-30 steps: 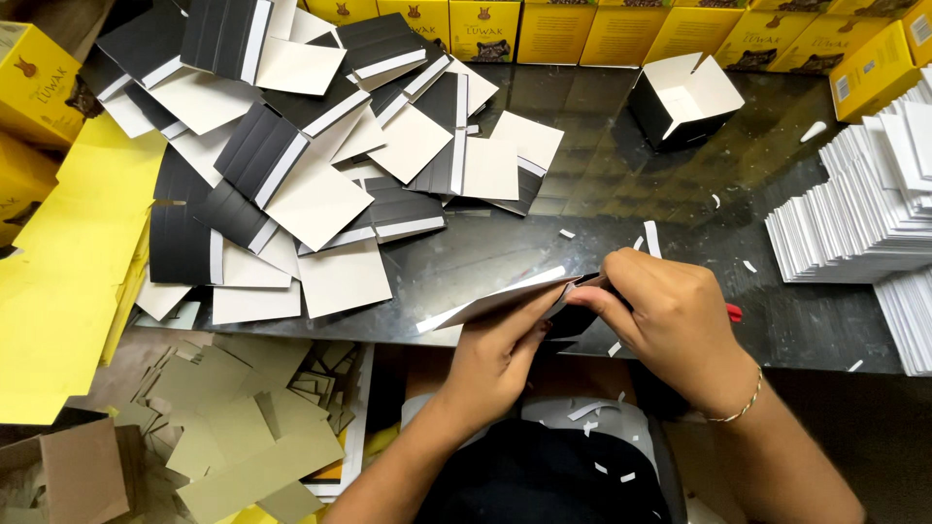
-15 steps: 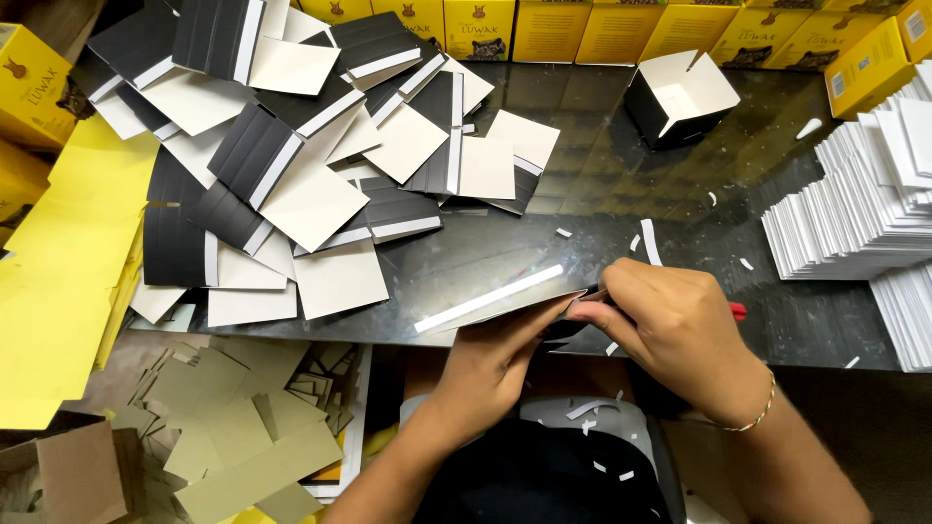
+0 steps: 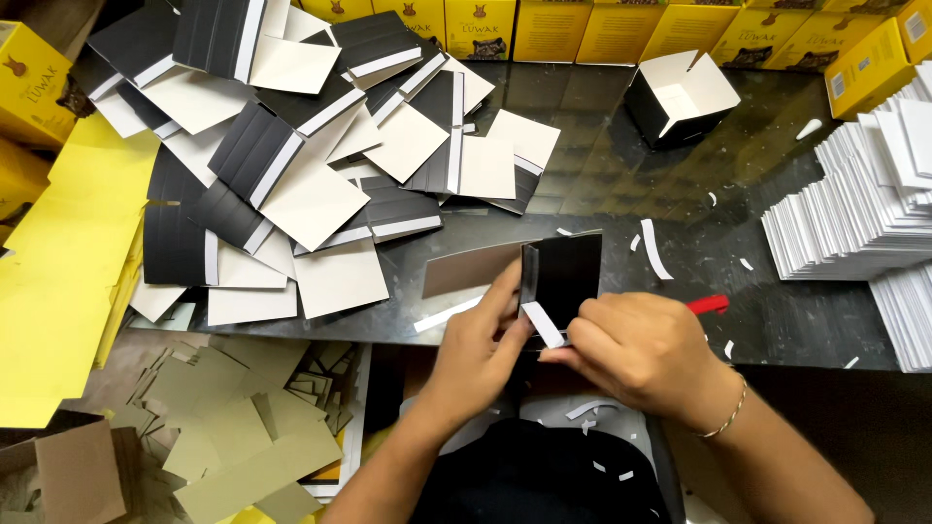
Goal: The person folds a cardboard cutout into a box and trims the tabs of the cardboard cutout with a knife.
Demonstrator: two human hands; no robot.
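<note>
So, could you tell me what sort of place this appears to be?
Probably a small box-making or packing workshop: a heap of flat black-and-white carton blanks, a row of yellow boxes along the dark table, and one assembled open box.

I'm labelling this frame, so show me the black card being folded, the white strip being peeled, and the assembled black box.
black card [image 3: 573, 267], head view, on its upright black panel.
white strip [image 3: 542, 324], head view, mid-strip between the hands.
assembled black box [image 3: 680, 99], head view, on its white inside floor.
</note>
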